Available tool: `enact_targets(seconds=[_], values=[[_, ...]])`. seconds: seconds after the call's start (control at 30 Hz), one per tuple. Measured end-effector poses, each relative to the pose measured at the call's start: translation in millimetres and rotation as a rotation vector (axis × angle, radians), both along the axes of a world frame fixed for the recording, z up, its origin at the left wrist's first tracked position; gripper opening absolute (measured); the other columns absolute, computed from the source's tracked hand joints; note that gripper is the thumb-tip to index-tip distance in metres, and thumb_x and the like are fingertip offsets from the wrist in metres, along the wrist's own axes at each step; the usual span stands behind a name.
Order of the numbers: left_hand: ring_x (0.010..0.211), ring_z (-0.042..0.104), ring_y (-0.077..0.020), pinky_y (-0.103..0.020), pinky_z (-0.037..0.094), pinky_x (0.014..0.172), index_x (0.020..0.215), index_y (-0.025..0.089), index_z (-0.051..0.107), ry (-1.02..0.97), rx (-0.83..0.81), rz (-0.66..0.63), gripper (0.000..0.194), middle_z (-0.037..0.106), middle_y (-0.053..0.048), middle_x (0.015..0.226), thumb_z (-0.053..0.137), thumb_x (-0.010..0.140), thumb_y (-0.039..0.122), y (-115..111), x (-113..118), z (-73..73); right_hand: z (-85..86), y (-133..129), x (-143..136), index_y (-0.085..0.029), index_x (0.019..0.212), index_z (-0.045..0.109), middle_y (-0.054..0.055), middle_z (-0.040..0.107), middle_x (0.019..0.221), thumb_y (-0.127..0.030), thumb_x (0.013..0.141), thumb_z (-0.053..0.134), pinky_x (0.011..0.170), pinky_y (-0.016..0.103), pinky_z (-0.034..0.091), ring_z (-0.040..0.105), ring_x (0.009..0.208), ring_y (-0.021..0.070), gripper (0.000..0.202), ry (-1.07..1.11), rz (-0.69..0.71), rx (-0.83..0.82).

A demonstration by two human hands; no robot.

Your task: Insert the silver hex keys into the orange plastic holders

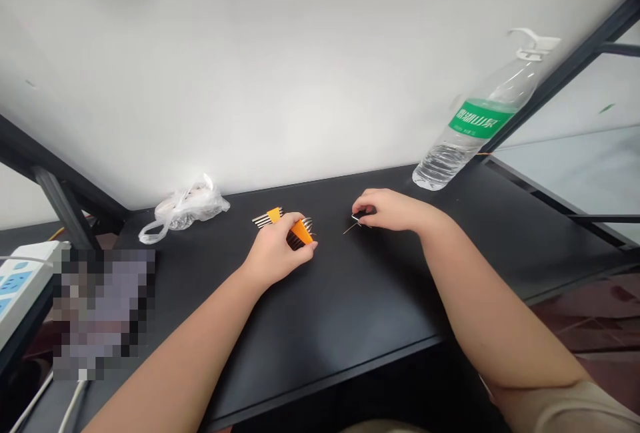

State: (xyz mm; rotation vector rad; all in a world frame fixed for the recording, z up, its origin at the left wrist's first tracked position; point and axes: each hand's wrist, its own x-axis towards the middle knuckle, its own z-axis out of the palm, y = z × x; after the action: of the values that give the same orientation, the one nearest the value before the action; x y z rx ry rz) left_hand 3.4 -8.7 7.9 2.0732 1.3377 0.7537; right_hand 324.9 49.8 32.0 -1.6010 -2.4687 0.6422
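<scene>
My left hand (280,249) is closed round an orange holder (302,232) with several bent metal hex keys set in it, their ends showing past my fingers. Just behind that hand, a second orange holder (274,215) with several metal hex keys lies on the black table. To the right, my right hand (387,209) pinches thin metal hex keys (351,227) low over the tabletop. One of them points toward the left hand; how many there are is hard to tell.
A large water bottle (483,119) with a green label stands at the back right by the wall. On the back left of the black table (320,346) lies a clear plastic bag (193,205). A power strip (23,286) and a blurred-out object (107,306) are at the left.
</scene>
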Motion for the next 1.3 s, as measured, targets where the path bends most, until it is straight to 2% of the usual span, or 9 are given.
enact_targets(seconds=[0.1, 0.23, 0.4, 0.5, 0.63, 0.7, 0.83, 1.1, 1.3], values=[[0.078, 0.071, -0.0217, -0.036, 0.057, 0.073, 0.121, 0.026, 0.063, 0.003, 0.016, 0.008, 0.046, 0.075, -0.001, 0.095, 0.075, 0.081, 0.045, 0.4, -0.1, -0.3, -3.6, 1.4, 1.1, -0.023, 0.098, 0.075, 0.007, 0.07, 0.105, -0.027, 0.081, 0.07, 0.07, 0.029, 0.048, 0.065, 0.084, 0.0201, 0.017, -0.026, -0.038, -0.015], [0.078, 0.071, -0.0218, -0.036, 0.057, 0.073, 0.122, 0.026, 0.062, 0.006, 0.022, 0.004, 0.046, 0.075, -0.001, 0.095, 0.074, 0.081, 0.046, 0.8, -0.3, -1.5, -7.8, -3.2, -9.2, -0.022, 0.08, 0.072, 0.005, 0.071, 0.085, -0.023, 0.076, 0.072, 0.056, 0.028, 0.041, 0.06, 0.065, 0.0171, 0.004, -0.076, -0.087, -0.096], [0.077, 0.07, -0.0214, -0.036, 0.057, 0.074, 0.122, 0.026, 0.062, 0.01, 0.031, 0.014, 0.047, 0.075, -0.002, 0.095, 0.075, 0.081, 0.045, 1.3, -0.6, -1.8, -3.3, -13.4, -23.1, -0.021, 0.067, 0.065, 0.004, 0.069, 0.076, -0.017, 0.068, 0.075, 0.052, 0.029, 0.037, 0.054, 0.055, 0.0144, 0.011, -0.034, -0.108, -0.049], [0.077, 0.069, -0.0206, -0.035, 0.057, 0.075, 0.122, 0.026, 0.062, -0.006, 0.035, 0.014, 0.047, 0.074, -0.002, 0.095, 0.075, 0.081, 0.045, 1.0, -0.7, -0.5, 4.2, -21.3, -37.4, -0.022, 0.085, 0.069, 0.002, 0.069, 0.081, -0.023, 0.077, 0.073, 0.057, 0.028, 0.045, 0.06, 0.063, 0.0152, 0.009, 0.332, -0.066, -0.08], [0.077, 0.069, -0.0192, -0.034, 0.056, 0.074, 0.124, 0.025, 0.06, -0.051, 0.038, 0.022, 0.048, 0.073, -0.002, 0.097, 0.075, 0.081, 0.043, -0.1, 0.1, 1.2, 5.8, -35.0, -70.2, -0.027, 0.135, 0.059, 0.0, 0.07, 0.092, -0.034, 0.082, 0.078, 0.064, 0.032, 0.057, 0.067, 0.07, 0.0163, 0.057, 1.019, -0.001, -0.229], [0.077, 0.068, -0.0189, -0.033, 0.056, 0.073, 0.123, 0.025, 0.061, -0.067, 0.04, 0.016, 0.047, 0.073, -0.002, 0.097, 0.074, 0.081, 0.041, -0.6, 0.8, 1.8, 2.6, -40.9, -85.5, -0.023, 0.124, 0.068, 0.002, 0.071, 0.088, -0.039, 0.082, 0.081, 0.07, 0.036, 0.06, 0.069, 0.071, 0.0176, 0.046, 1.136, -0.008, -0.244], [0.079, 0.069, -0.0189, -0.033, 0.055, 0.074, 0.12, 0.024, 0.062, -0.109, 0.05, 0.008, 0.042, 0.073, -0.003, 0.098, 0.074, 0.081, 0.037, -1.6, 2.0, 3.4, -3.6, -47.0, -100.1, -0.019, 0.097, 0.077, 0.005, 0.075, 0.079, -0.044, 0.081, 0.083, 0.077, 0.04, 0.062, 0.073, 0.073, 0.0207, 0.031, 1.138, -0.069, -0.222], [0.078, 0.069, -0.0179, -0.032, 0.056, 0.073, 0.117, 0.024, 0.062, -0.148, 0.066, 0.017, 0.04, 0.073, -0.002, 0.097, 0.075, 0.081, 0.036, -1.5, 2.6, 1.6, -3.9, -47.9, -101.4, -0.019, 0.096, 0.081, 0.006, 0.078, 0.087, -0.039, 0.086, 0.078, 0.079, 0.038, 0.063, 0.075, 0.08, 0.0218, 0.022, 1.112, -0.062, -0.181], [0.075, 0.069, -0.0176, -0.032, 0.057, 0.071, 0.118, 0.024, 0.063, -0.17, 0.083, 0.015, 0.042, 0.074, -0.003, 0.094, 0.076, 0.081, 0.035, 0.8, 0.3, -1.1, 2.9, -48.7, -95.3, -0.021, 0.093, 0.083, 0.004, 0.077, 0.088, -0.032, 0.089, 0.074, 0.078, 0.035, 0.063, 0.074, 0.079, 0.02, 0.015, 1.007, 0.015, -0.092]])
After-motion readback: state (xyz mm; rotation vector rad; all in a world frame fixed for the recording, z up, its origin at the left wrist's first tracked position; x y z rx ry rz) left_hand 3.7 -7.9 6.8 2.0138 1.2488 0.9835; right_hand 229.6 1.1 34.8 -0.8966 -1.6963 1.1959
